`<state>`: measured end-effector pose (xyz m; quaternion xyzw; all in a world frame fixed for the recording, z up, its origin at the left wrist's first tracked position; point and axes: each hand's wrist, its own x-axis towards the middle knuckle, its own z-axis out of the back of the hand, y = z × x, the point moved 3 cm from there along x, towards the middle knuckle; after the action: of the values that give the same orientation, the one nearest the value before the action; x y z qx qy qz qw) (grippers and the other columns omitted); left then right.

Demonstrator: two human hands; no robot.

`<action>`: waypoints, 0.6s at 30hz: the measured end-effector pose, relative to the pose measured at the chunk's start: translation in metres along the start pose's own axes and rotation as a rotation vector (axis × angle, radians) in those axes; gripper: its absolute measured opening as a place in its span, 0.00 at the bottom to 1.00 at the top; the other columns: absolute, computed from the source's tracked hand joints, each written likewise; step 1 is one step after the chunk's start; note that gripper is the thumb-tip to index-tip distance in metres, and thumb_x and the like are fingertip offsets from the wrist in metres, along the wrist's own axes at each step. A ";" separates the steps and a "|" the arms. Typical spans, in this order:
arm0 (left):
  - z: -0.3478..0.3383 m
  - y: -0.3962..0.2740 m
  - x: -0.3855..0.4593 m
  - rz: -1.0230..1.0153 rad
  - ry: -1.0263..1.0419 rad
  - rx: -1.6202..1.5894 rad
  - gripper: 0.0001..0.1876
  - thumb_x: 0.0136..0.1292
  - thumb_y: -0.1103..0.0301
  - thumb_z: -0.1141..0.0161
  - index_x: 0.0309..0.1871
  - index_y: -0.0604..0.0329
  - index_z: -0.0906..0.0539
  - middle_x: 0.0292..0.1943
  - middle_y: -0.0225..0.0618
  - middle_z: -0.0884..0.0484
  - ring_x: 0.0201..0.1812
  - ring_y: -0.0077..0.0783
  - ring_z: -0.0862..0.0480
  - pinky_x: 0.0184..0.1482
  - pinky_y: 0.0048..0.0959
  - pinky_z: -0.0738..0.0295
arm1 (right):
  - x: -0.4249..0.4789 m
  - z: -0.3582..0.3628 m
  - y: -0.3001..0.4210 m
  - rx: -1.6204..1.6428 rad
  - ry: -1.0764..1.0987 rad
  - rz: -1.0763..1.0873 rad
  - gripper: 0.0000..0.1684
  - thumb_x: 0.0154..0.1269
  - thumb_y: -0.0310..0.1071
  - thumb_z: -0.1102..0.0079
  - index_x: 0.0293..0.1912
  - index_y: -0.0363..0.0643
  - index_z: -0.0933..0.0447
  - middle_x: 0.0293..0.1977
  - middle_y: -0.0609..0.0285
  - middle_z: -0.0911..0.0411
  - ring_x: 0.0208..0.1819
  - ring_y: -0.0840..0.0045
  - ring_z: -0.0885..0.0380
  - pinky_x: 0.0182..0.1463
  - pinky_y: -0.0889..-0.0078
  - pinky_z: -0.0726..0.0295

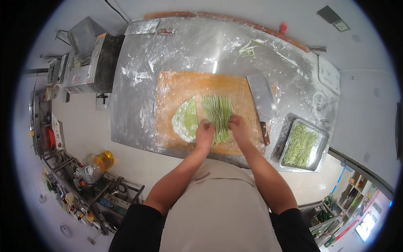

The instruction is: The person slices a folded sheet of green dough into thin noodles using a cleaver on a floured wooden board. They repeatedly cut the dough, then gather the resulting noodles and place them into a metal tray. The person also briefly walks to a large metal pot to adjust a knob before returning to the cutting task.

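A bundle of cut green noodles (217, 110) lies on a floured wooden cutting board (176, 82), its strands running away from me. My left hand (205, 134) has its fingers curled at the bundle's left edge. Opposite it, my right hand (239, 127) grips the right edge and is slightly blurred. To the left of the noodles rests a flour-dusted sheet of green dough (185, 121) with a rounded outer edge. A wide-bladed cleaver (261, 96) lies along the board's right side, its wooden handle (265, 134) towards me.
The steel worktable (141, 104) is streaked with flour. At right stands a metal tray (319, 154) holding green noodles (300, 145). Dough scraps (248, 50) lie near the back, where a long wooden rolling pin (226, 20) runs along the wall. A metal machine (97, 66) adjoins at left.
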<state>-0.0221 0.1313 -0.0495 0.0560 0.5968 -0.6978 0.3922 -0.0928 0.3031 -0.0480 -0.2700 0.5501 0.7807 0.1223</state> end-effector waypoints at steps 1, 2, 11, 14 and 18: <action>0.001 0.003 0.000 0.015 -0.026 -0.017 0.17 0.71 0.65 0.33 0.54 0.72 0.18 0.41 0.36 0.15 0.42 0.26 0.18 0.48 0.28 0.22 | -0.001 -0.022 -0.004 0.119 0.029 -0.048 0.28 0.69 0.26 0.39 0.67 0.33 0.28 0.52 0.53 0.16 0.52 0.66 0.16 0.58 0.64 0.19; 0.000 -0.004 0.000 0.044 0.004 -0.005 0.17 0.71 0.65 0.33 0.54 0.72 0.18 0.42 0.37 0.15 0.43 0.27 0.17 0.49 0.28 0.22 | -0.005 -0.036 0.002 0.206 0.055 -0.095 0.28 0.69 0.26 0.40 0.67 0.33 0.28 0.52 0.54 0.16 0.51 0.67 0.16 0.57 0.65 0.18; 0.014 -0.006 0.008 0.240 0.345 -0.462 0.16 0.74 0.73 0.39 0.62 0.68 0.20 0.49 0.37 0.13 0.49 0.29 0.15 0.53 0.30 0.20 | -0.017 -0.045 0.024 0.664 0.299 -0.385 0.21 0.71 0.26 0.43 0.62 0.39 0.22 0.50 0.62 0.17 0.49 0.77 0.19 0.50 0.70 0.22; 0.014 -0.033 -0.012 0.157 0.424 -0.541 0.17 0.75 0.75 0.41 0.65 0.67 0.21 0.53 0.34 0.15 0.53 0.28 0.16 0.57 0.31 0.21 | -0.035 -0.026 0.040 0.763 0.296 -0.302 0.20 0.72 0.25 0.45 0.62 0.39 0.23 0.52 0.61 0.18 0.52 0.74 0.19 0.54 0.68 0.21; 0.000 -0.083 -0.054 0.040 0.468 -0.364 0.19 0.74 0.79 0.41 0.67 0.67 0.22 0.56 0.33 0.16 0.57 0.26 0.18 0.62 0.30 0.24 | -0.072 0.025 0.075 0.848 0.319 -0.192 0.21 0.73 0.24 0.49 0.63 0.37 0.25 0.55 0.58 0.19 0.56 0.72 0.20 0.60 0.67 0.22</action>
<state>-0.0359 0.1557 0.0456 0.1558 0.7852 -0.5395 0.2610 -0.0771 0.3068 0.0583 -0.3627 0.8052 0.4207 0.2077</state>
